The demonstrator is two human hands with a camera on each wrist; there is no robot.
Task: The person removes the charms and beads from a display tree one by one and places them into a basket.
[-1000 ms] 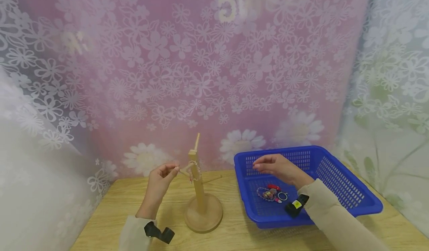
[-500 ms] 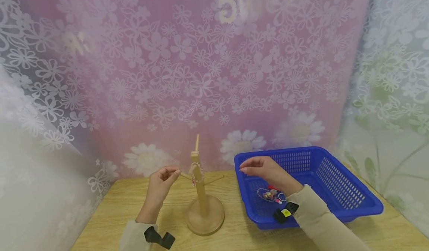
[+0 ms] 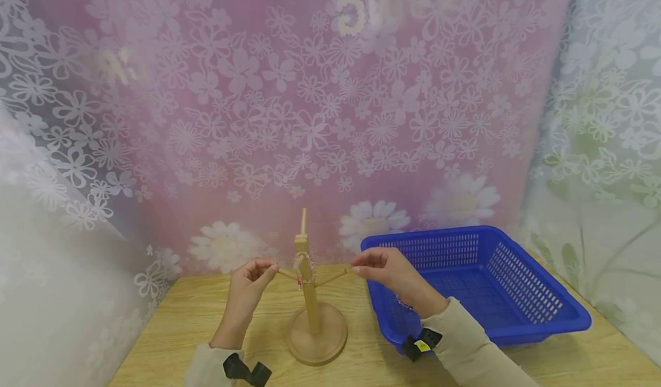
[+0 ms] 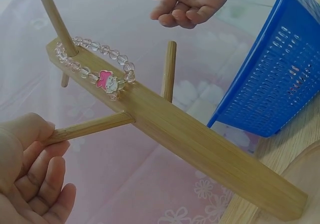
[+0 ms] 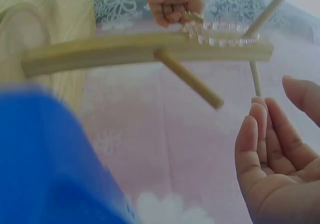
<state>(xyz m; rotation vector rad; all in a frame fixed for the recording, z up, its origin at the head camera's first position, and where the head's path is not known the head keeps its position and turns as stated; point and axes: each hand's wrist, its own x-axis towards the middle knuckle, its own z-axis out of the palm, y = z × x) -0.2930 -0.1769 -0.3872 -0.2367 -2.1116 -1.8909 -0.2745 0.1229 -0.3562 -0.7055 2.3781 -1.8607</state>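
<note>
A wooden display stand (image 3: 310,304) with a round base and several slanted pegs stands upright on the table. My left hand (image 3: 245,289) pinches the end of its left peg (image 4: 95,126) between thumb and fingers. From an upper peg hangs a bracelet of clear pink beads with a pink-and-white character charm (image 4: 106,81), draped across the post. My right hand (image 3: 395,278) is just off the tip of the right-hand peg (image 3: 333,277), thumb apart from the loosely bent fingers, holding nothing.
To the right is a blue plastic basket (image 3: 480,230) with slotted walls. Part of a beaded strand (image 3: 404,303) shows inside it; my right hand and wrist hide the rest. A flowered curtain (image 3: 310,117) hangs behind the wooden table (image 3: 170,329).
My right hand has moved left from over the basket to beside the stand, covering the trinkets in the basket. The stand has shifted slightly right and toward me; my left hand keeps its pinch.
</note>
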